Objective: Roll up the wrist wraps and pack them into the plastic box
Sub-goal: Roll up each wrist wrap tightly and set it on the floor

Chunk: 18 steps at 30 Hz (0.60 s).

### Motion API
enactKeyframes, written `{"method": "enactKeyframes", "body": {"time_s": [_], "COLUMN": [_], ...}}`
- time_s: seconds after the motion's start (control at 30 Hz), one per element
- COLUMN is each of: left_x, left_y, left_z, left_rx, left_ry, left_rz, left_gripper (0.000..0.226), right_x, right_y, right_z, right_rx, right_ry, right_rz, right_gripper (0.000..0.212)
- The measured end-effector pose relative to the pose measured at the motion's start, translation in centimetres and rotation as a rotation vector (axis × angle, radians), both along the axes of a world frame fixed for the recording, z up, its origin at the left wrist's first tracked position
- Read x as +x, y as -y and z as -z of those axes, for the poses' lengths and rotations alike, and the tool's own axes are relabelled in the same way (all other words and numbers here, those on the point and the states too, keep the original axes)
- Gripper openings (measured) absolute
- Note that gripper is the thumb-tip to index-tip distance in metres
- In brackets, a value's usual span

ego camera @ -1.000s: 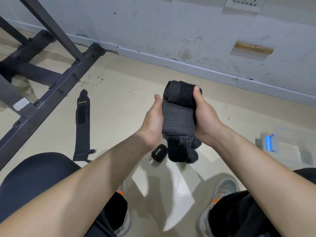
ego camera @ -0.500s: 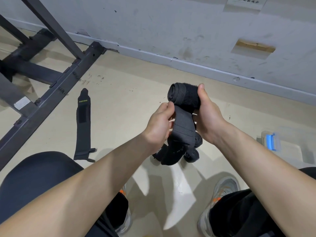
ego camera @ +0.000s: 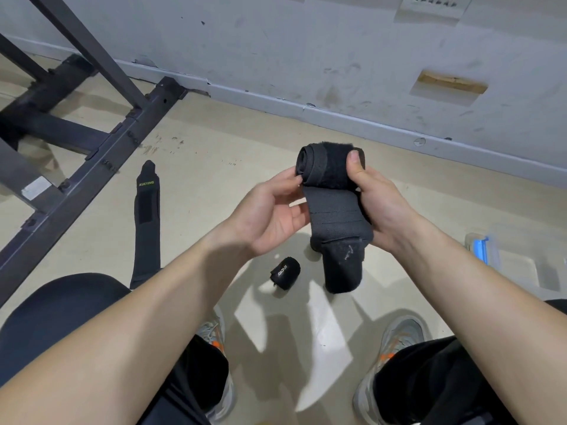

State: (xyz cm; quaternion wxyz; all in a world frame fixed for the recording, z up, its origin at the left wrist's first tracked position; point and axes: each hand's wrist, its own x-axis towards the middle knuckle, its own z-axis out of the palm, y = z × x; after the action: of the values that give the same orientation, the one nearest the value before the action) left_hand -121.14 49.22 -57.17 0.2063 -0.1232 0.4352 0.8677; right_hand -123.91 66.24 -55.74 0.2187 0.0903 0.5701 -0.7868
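A black wrist wrap (ego camera: 328,179) is partly rolled at its top, and its loose tail hangs down toward the floor. My right hand (ego camera: 379,207) grips the roll, thumb pressed on its right end. My left hand (ego camera: 270,210) pinches the roll's left end with its fingertips, palm turned up. A finished small black roll (ego camera: 284,273) lies on the floor below my hands. Another black wrap (ego camera: 146,222) lies flat and unrolled on the floor at the left. The clear plastic box (ego camera: 518,265) with a blue latch sits on the floor at the right.
A dark metal frame (ego camera: 92,154) runs across the floor at the left, up to the grey wall's baseboard (ego camera: 337,118). My knees and grey shoes (ego camera: 395,348) fill the bottom of the view.
The roll at the top of the wrap has grown and the hanging tail is shorter. My left hand shifted from beside the strap to the roll's left end. The small floor roll is now uncovered.
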Motion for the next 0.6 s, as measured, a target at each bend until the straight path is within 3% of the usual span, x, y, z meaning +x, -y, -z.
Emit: {"method": "enactKeyframes", "body": {"time_s": [0.07,0.2,0.27,0.43,0.5,0.6], "left_x": [-0.5,-0.5,-0.2,-0.4,-0.6,-1.0], "left_y": [0.4,-0.1,-0.5,-0.5,-0.5,0.0], "left_z": [-0.8,-0.9,-0.8,-0.2,-0.1,0.0], "left_rx": [-0.048,-0.364,-0.540,-0.546,-0.575,-0.638], "left_ry": [0.019,-0.040,-0.108,-0.178,-0.155,-0.184], "left_rz": [-0.039,0.039,0.068,-0.026,-0.105,-0.189], "left_gripper": [0.030,0.068,0.061,0.057,0.063,0.047], "right_x": [0.0,1.0,1.4,1.7,1.4,1.6], "right_y": [-0.1,0.5,0.6,1.0,1.1,1.2], "right_z": [0.1,0.8,1.2,1.3,1.3,0.7], "right_rx": [0.026,0.080,0.100,0.090,0.095,0.178], "right_ry": [-0.062,-0.115,-0.149,-0.102,0.028,0.110], "right_rz": [-0.007,-0.058,-0.072,-0.004,-0.023,-0.215], "right_gripper": [0.043,0.032,0.034,0.034,0.046,0.083]}}
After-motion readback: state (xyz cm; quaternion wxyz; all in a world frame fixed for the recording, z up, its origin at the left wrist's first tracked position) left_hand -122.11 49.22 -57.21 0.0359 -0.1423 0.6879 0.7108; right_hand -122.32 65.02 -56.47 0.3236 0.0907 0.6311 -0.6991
